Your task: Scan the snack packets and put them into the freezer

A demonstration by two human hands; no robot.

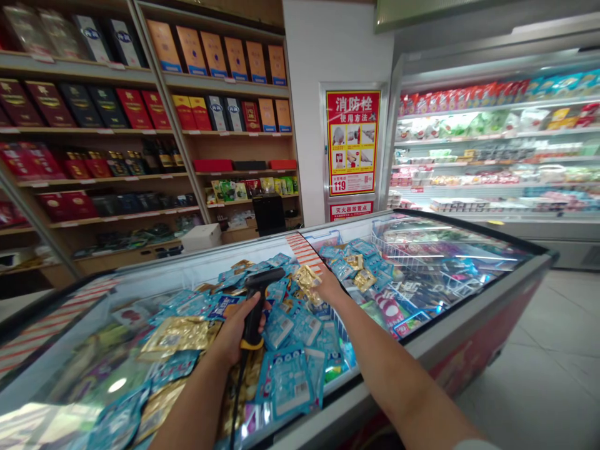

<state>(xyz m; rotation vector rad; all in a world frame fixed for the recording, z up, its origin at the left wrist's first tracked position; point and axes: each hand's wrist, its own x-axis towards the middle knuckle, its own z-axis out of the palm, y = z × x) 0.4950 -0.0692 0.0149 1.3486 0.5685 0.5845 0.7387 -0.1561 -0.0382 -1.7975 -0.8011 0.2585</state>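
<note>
My left hand [244,325] is closed round the handle of a black barcode scanner [255,294] with a yellow-trimmed base; its cable runs down past my wrist. The scanner's head points to the right. My right hand [327,284] is stretched farther out and pinches a gold foil packet [308,279] near the striped strip on the freezer. Beneath both hands lie many blue packets [290,375] and gold packets [175,334], heaped loosely on the freezer's glass top. To the right of my right hand is a smaller pile with more gold packets [364,279].
The chest freezer [515,306] has a glass top with frozen goods and wire baskets under it. Shelves of boxed goods [215,119] stand behind on the left. A fire hydrant sign [354,144] hangs on the wall, with a lit refrigerated display [492,137] at right.
</note>
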